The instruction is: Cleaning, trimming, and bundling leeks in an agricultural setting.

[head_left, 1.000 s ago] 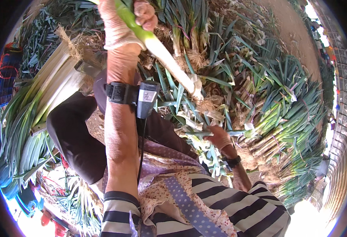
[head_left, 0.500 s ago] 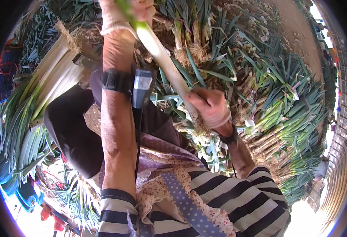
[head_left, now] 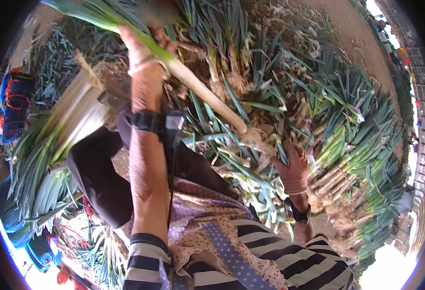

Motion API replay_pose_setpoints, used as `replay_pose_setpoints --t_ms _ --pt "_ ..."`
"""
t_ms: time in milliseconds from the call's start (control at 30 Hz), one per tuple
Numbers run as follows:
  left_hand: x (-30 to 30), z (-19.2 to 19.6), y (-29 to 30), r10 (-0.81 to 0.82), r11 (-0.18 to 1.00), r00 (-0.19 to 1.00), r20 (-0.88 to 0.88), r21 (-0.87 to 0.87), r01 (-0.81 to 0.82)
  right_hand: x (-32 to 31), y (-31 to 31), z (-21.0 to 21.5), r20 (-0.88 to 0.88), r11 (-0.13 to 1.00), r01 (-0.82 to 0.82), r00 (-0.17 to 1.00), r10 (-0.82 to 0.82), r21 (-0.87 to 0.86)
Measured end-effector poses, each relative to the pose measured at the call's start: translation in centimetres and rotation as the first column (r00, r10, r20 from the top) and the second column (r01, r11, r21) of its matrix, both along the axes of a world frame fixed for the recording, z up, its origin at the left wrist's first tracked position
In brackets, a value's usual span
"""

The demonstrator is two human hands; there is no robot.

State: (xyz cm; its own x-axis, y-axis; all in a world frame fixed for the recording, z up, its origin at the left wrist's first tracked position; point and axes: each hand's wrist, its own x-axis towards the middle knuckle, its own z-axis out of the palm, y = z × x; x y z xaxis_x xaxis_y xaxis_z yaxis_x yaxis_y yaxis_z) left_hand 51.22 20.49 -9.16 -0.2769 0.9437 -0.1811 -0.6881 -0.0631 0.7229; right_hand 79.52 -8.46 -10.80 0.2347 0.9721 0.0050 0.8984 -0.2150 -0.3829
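Note:
A long leek [head_left: 198, 89], with white shank, green top and roots at the lower end, slants across the upper middle. My left hand [head_left: 142, 50] is closed around its green part, and its leaves stretch away to the upper left. Lower right of the root end, my right hand [head_left: 292, 171] is off the leek, thumb and fingers apart, above loose leaf strips. A dark green leaf passes between its thumb and fingers, but it does not look gripped. Both hands wear light gloves or cuffs at the wrist.
To the left lies a stack of large trimmed leeks [head_left: 77, 111]. Tied bundles of thinner leeks [head_left: 348, 159] fill the right side, and another bundle [head_left: 222, 43] stands at the top. Peeled leaves [head_left: 258, 186] litter the ground. A blue crate [head_left: 16, 108] is at far left.
My right hand has let go of the leek's root end and moved right and down, its fingers opening. The left hand has shifted slightly down and left, still holding the leek.

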Motion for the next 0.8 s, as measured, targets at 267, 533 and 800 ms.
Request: replay_pose_setpoints --t_ms 267,533,800 --pt "0.1 -1.4 -1.3 -0.294 0.949 0.869 0.398 0.227 0.217 -6.6 9.3 -6.6 -0.262 0.973 -0.059 0.958 0.118 0.224" --pt "-0.6 0.8 -1.7 -0.371 0.902 0.923 0.105 0.276 0.331 -6.4 8.2 -4.4 -0.917 0.973 -0.047 0.347 -0.197 -0.227" --pt "-0.4 0.6 -2.0 -0.299 0.953 0.931 -0.207 -0.017 0.302 -8.0 8.0 -6.2 -0.195 0.982 -0.026 0.979 0.064 0.188"
